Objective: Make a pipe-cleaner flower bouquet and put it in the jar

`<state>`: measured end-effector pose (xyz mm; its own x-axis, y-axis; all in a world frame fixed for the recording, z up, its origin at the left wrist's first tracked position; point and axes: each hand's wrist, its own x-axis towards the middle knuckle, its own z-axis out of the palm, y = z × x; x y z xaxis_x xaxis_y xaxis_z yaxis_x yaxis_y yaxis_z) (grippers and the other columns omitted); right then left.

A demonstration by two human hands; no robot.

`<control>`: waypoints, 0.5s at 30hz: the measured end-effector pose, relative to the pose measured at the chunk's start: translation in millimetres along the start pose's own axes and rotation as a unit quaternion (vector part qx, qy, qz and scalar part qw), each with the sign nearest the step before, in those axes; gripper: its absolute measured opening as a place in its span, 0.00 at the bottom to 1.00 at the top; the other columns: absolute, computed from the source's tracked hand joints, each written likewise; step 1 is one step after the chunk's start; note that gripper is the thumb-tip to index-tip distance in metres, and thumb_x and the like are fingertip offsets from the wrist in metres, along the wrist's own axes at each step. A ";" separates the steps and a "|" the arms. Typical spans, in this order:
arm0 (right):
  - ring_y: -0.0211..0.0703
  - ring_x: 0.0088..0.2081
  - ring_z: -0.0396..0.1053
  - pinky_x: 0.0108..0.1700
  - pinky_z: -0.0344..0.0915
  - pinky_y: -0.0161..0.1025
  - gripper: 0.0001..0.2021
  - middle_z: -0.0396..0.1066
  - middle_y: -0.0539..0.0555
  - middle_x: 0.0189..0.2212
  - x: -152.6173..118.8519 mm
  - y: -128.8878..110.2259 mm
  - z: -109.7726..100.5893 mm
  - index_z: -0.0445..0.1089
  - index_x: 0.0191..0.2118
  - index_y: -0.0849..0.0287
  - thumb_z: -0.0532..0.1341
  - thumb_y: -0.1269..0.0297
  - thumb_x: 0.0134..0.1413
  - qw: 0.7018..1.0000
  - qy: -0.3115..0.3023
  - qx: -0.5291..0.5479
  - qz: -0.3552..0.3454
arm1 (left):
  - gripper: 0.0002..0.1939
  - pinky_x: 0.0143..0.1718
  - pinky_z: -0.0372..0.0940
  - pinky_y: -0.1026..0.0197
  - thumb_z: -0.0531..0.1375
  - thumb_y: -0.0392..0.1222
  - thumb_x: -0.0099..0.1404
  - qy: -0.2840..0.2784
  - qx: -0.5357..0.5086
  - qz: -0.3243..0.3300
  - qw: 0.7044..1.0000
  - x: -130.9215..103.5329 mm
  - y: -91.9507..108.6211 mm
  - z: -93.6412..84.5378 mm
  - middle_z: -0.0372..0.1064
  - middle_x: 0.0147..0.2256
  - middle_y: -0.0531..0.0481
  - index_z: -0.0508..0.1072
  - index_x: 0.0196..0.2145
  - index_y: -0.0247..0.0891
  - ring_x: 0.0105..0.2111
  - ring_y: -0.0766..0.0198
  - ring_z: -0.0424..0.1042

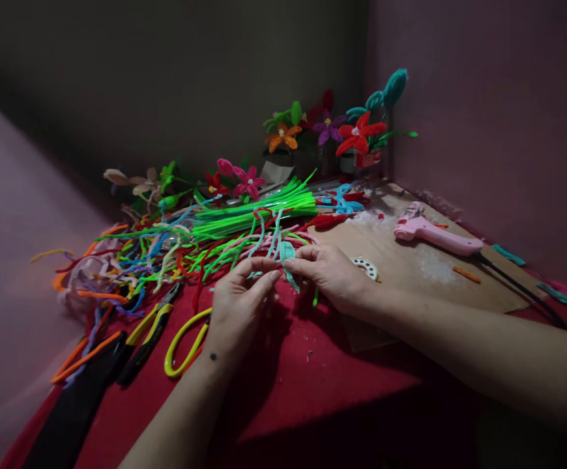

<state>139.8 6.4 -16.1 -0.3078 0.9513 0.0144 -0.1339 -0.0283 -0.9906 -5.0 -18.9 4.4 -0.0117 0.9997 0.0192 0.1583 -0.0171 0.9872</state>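
A small turquoise pipe-cleaner petal (287, 253) is pinched between the thumb and fingers of my right hand (332, 277). My left hand (242, 293) meets it from the other side, thumb and forefinger closed at the petal's lower part. The fingertips partly cover the piece. Just behind my hands lie loose pale blue pipe cleaners (260, 228) and a thick bundle of bright green pipe cleaners (264, 207). By my left wrist, the yellow loop handle (172, 348) of a tool shows, the rest of it hidden by the hand.
Yellow-and-black pliers (154, 329) and tangled coloured pipe cleaners (131, 260) lie at left. A pink glue gun (435, 234) with a black cord rests on a brown board (410, 280) at right. Finished flowers (356, 132) stand along the back on the red cloth (322, 397).
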 end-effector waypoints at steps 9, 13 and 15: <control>0.30 0.18 0.52 0.22 0.49 0.32 0.13 0.57 0.45 0.14 -4.0 -0.8 2.7 0.61 0.18 0.61 0.57 0.62 0.49 0.992 -0.111 -0.062 0.005 | 0.08 0.14 0.52 0.74 0.64 0.39 0.52 -0.080 -0.155 -0.064 0.983 8.0 -7.8 -4.3 0.58 0.16 0.59 0.71 0.29 0.34 0.13 0.78 0.54; 0.29 0.18 0.52 0.22 0.48 0.32 0.10 0.58 0.45 0.15 -4.8 -1.4 3.1 0.62 0.18 0.62 0.59 0.65 0.46 0.993 -0.101 -0.056 0.017 | 0.06 0.16 0.54 0.74 0.64 0.36 0.51 -0.059 -0.177 -0.058 0.981 7.0 -7.3 -4.1 0.61 0.18 0.58 0.71 0.28 0.34 0.15 0.78 0.56; 0.29 0.18 0.51 0.22 0.47 0.32 0.09 0.57 0.45 0.15 -4.9 -1.5 3.4 0.63 0.19 0.62 0.59 0.66 0.44 0.993 -0.089 -0.069 0.022 | 0.07 0.17 0.54 0.74 0.64 0.36 0.51 -0.053 -0.176 -0.061 0.981 6.4 -6.3 -4.3 0.61 0.18 0.57 0.71 0.29 0.34 0.15 0.78 0.57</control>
<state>138.3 0.8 -14.2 -0.4745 0.8801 -0.0178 0.0096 -0.0150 -0.9998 -10.3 -12.4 -1.0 0.0960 0.9904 -0.0996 -0.1893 0.1164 0.9750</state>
